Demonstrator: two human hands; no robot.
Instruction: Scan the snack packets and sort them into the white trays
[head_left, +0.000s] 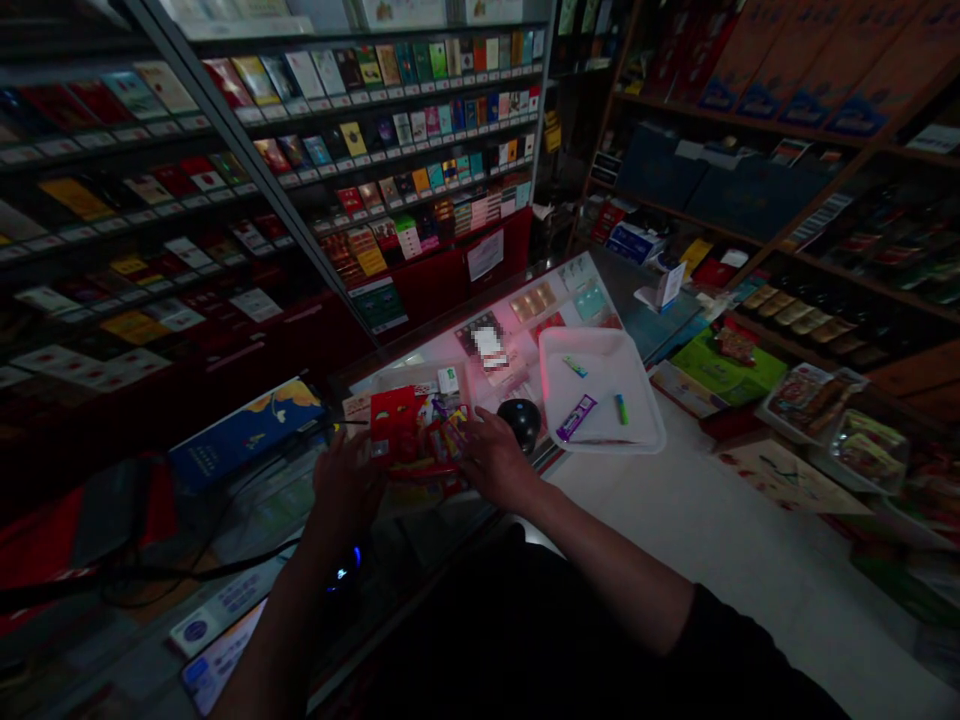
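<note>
A shallow container [382, 378] on the glass counter holds red packets [394, 420] and small colourful wrapped sweets. My left hand [346, 475] is at the container's left side, close beside the red packets; its fingers are too dark to read. From the right, my right hand [499, 458] reaches in with bent fingers closed at a yellow-and-purple wrapped sweet [452, 432]. A black ball-shaped object [520, 424] sits just beyond that hand. Farther right, a white plastic tray [600, 350] holds a purple-wrapped bar [576, 419], a green-and-blue stick [622, 409] and a pale green packet [575, 366].
Shelves of cigarette packs [405, 65] stand behind the counter. A blue box [247, 430], black cables and a lit phone [221, 665] lie to the left. Boxes and packaged food [814, 400] fill the right side, beside the pale floor [720, 560].
</note>
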